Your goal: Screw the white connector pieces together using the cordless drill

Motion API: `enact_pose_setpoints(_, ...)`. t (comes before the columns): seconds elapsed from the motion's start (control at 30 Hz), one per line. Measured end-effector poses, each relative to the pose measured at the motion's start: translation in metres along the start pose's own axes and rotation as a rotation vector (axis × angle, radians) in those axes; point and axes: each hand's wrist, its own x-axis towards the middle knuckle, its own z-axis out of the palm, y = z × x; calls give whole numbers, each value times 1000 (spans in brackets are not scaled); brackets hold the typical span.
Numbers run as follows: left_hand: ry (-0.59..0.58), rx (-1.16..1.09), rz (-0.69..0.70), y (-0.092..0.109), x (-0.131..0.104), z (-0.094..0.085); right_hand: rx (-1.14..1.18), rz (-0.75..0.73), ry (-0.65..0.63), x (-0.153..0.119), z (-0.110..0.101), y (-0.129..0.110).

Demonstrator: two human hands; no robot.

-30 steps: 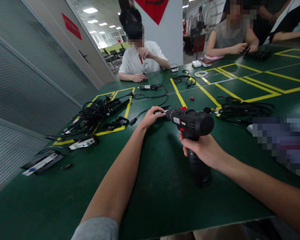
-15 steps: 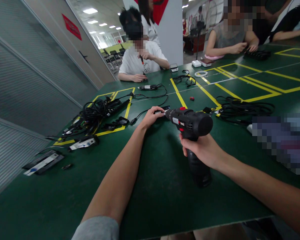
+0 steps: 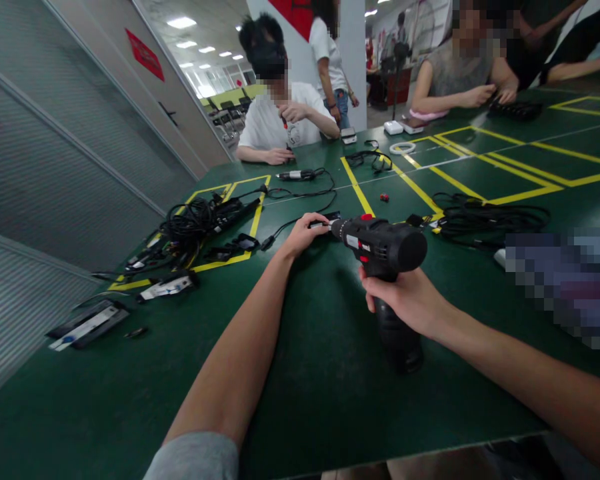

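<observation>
My right hand [image 3: 405,300] is wrapped around the grip of a black cordless drill [image 3: 387,241] with red switches. The drill points left and away from me, its chuck close to the fingertips of my left hand [image 3: 303,233]. Those fingers are closed on a dark, flat piece [image 3: 334,215] lying on the green table. The drill's tip is at this piece, but the exact contact is too small to make out. Most of the piece is hidden by my fingers and the chuck. A black cable with a plug [image 3: 268,242] lies just left of my left hand.
Tangled black cables [image 3: 195,223] cover the left side, with flat black-and-white parts [image 3: 87,325] nearer me. Coiled cable [image 3: 490,217] and a blurred-out object [image 3: 565,287] lie right. A white-handled tool [image 3: 295,175] lies ahead. Co-workers sit opposite, one in a white shirt [image 3: 300,123].
Both my hands and the drill hold nearly the same place. In the background, a standing person has moved to the right behind the seated co-worker.
</observation>
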Motion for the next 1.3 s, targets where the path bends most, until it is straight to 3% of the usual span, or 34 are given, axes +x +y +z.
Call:
enact_pose_setpoints(1.03, -7, -58, 15, 4, -2, -1, -41, 25, 3, -1, -1, -1)
enact_pose_setpoints(1.3, 78, -44, 33, 0, -2, 3, -48, 30, 25, -3, -1, -3)
